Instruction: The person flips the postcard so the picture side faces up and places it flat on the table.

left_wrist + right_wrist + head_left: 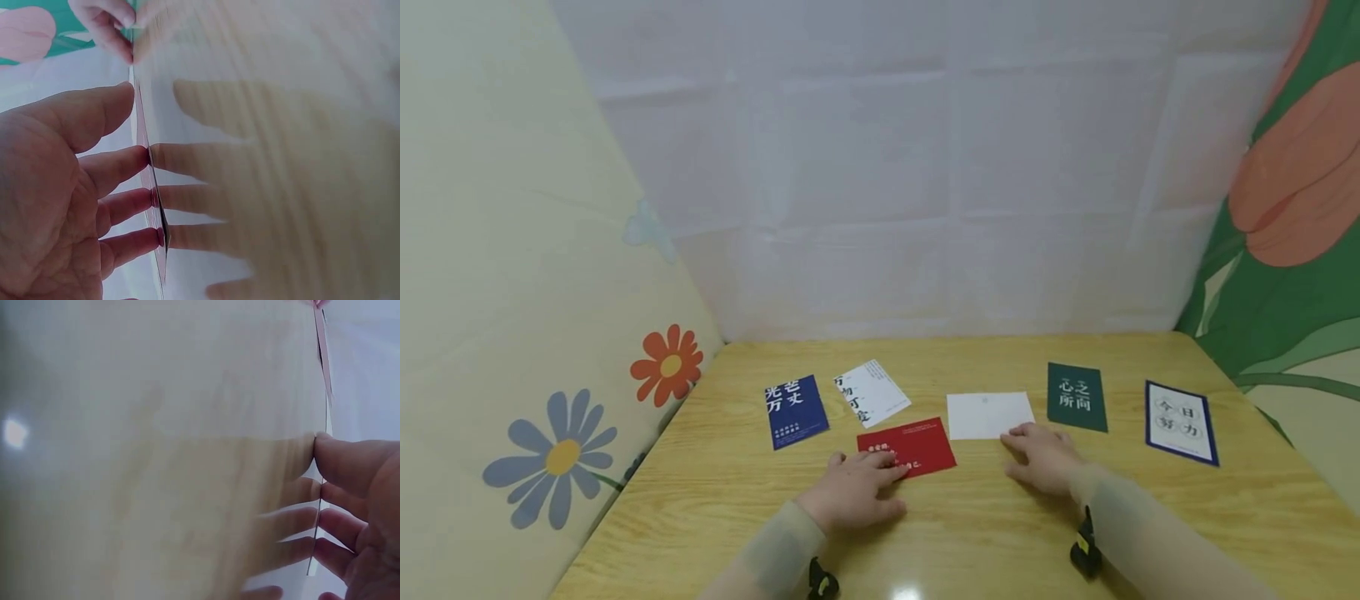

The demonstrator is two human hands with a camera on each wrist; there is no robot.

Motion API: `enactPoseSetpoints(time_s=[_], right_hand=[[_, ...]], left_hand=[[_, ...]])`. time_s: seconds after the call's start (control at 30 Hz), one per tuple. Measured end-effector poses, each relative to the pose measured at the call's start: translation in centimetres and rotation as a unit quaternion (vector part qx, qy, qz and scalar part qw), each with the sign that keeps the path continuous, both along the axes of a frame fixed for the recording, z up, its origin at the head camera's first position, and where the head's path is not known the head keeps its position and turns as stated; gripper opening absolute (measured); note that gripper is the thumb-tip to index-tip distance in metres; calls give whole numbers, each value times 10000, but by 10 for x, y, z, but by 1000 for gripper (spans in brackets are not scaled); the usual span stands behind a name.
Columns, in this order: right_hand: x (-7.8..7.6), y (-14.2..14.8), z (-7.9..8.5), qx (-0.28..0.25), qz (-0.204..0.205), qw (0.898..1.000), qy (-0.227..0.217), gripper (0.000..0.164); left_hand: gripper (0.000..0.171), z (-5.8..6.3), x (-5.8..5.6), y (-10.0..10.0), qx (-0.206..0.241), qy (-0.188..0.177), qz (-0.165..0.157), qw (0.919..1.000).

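Head view: flat fingers [891,471] press glossy rectangular red card [917,445].

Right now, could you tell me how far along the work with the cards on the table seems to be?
Six cards lie on the wooden table. Four sit untouched in a loose row: blue card, white printed card, green card, bordered card. In hand: the left hand rests fingertips on the red card, the right hand on the blank white card. Neither is lifted yet.
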State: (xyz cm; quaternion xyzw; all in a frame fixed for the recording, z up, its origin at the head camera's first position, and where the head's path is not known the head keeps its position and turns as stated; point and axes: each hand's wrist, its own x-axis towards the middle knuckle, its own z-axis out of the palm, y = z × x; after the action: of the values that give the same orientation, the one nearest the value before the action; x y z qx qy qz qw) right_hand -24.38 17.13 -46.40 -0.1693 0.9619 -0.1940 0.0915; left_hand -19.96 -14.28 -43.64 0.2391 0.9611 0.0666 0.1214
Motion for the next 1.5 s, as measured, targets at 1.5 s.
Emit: enactPoseSetpoints(time_s=[1.5], right_hand=[[91,-2,15,307,1103,9903,-784,54]], left_hand=[[50,8,-3,16,704,50,74,9975]])
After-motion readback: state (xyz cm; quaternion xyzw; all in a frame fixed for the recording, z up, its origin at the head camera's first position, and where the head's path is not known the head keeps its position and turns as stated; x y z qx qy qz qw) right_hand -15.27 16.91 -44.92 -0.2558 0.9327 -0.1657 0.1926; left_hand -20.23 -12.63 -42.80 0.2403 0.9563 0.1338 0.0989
